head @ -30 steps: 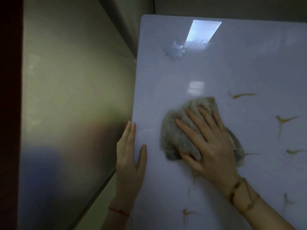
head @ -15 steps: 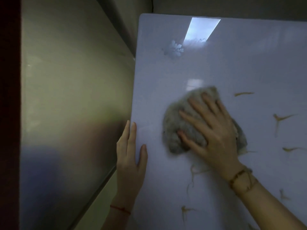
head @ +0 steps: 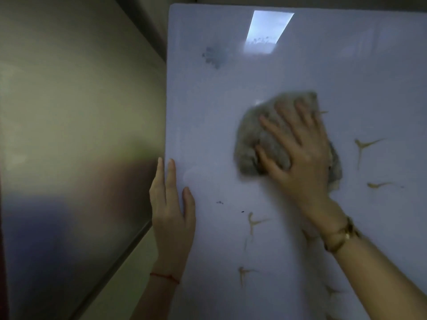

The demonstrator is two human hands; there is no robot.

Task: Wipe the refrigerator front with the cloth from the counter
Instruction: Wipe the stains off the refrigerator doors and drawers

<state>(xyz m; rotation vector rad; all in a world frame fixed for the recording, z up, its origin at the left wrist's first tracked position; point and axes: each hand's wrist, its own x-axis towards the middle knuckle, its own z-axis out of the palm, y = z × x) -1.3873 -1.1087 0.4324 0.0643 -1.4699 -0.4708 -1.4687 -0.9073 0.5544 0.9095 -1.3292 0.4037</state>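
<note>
The refrigerator front [head: 346, 65] is a glossy white door filling the right of the view. Brown streaks [head: 365, 146] mark it to the right of the cloth and below it. A crumpled grey cloth [head: 249, 139] is pressed flat against the door under my right hand [head: 298, 153], whose fingers are spread over it. My left hand [head: 171, 209] grips the door's left edge, thumb on the front and fingers wrapped round the side. A faint logo [head: 215, 56] sits near the door's top left.
A brushed metal panel [head: 76, 135] stands at the left, close beside the door's edge. Its lower border [head: 129, 245] slants down to the left. A bright ceiling light reflection [head: 265, 31] shows at the top of the door.
My right hand has slid the cloth up and to the right across the door. The streaks below the cloth have come into view. My left hand has stayed on the door's edge.
</note>
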